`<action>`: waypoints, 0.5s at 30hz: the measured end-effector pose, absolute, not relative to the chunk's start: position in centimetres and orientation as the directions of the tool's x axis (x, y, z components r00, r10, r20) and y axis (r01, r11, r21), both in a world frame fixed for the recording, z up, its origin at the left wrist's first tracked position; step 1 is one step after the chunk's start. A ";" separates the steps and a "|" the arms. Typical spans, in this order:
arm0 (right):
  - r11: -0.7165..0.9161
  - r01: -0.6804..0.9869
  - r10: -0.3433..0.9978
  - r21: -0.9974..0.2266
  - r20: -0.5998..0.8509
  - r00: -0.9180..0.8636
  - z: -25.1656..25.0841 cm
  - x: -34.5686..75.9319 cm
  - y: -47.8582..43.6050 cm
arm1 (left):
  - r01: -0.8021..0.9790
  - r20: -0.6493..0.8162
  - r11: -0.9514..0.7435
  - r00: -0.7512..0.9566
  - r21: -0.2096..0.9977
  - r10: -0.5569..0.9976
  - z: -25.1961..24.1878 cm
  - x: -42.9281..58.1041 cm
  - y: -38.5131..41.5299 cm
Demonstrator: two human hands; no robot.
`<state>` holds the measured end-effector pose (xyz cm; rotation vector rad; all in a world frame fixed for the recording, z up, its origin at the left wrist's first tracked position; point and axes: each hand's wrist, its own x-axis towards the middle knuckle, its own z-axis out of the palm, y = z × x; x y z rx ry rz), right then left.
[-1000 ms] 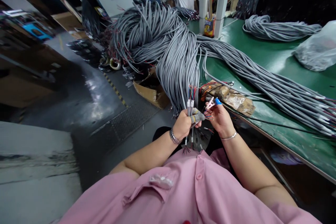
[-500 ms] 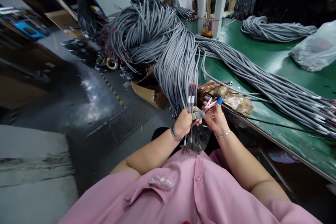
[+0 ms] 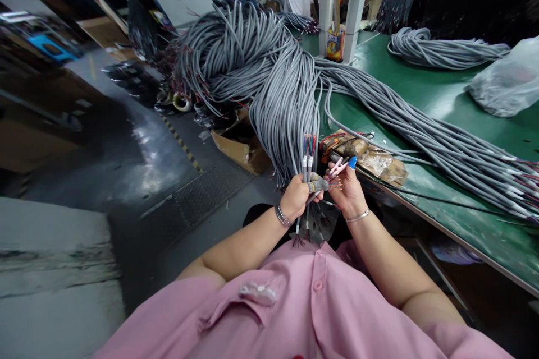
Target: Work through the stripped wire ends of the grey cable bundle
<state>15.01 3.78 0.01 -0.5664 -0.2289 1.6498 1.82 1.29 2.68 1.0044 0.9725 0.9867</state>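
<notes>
Gripping grey cables [image 3: 310, 170] left of the surface [image 3: 446, 91], the left hand [image 3: 297, 197] has its fingers closed. The right hand [image 3: 347, 194], fingers on a pink tool [image 3: 338, 168], sits closer than a second ago; both apparently attend to the splayed wire ends [image 3: 336, 184].
</notes>
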 end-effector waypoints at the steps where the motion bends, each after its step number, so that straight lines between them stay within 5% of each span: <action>1: -0.166 -0.872 0.971 -0.461 -0.231 -0.062 0.0 15.0 3.8 | -0.188 -0.178 0.228 0.250 0.955 0.952 2.7 1.8 1.3; 15: -0.154 -0.862 0.969 -0.483 -0.244 -0.036 0.0 15.1 3.7 | -0.163 -0.181 0.223 0.238 0.961 0.954 2.6 2.2 1.3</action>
